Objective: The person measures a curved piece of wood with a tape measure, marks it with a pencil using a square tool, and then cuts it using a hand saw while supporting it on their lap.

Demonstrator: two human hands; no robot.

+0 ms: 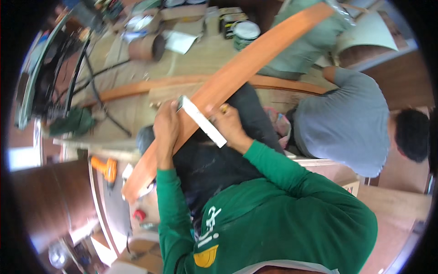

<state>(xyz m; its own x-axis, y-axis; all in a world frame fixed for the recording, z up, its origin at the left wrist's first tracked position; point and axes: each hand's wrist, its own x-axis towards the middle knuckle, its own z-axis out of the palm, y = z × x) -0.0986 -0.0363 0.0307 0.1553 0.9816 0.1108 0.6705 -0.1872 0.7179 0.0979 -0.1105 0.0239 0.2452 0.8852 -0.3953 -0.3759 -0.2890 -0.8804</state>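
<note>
A long curved wooden plank (pixel 237 73) lies slantwise over my dark-trousered lap, its far end up at the right. Across its face rests a flat white strip (pixel 203 119) with a dark end, bright with glare. My left hand (pixel 165 125) is closed at the plank's left edge, its fingertips gripping the strip's dark end. Beside the strip, on the plank's other side, my right hand (pixel 230 127) is closed with bent fingers against the wood. Something small and yellow shows at those fingers; whether it is held or worn I cannot tell.
Behind the plank, another curved wooden piece (pixel 132 89) lies on the bench (pixel 180 66). A co-worker in a grey shirt (pixel 344 123) bends close on my right. An orange drill (pixel 106 169) lies at lower left. A lidded tub (pixel 246 34) and a brown cylinder (pixel 147 48) stand at the back.
</note>
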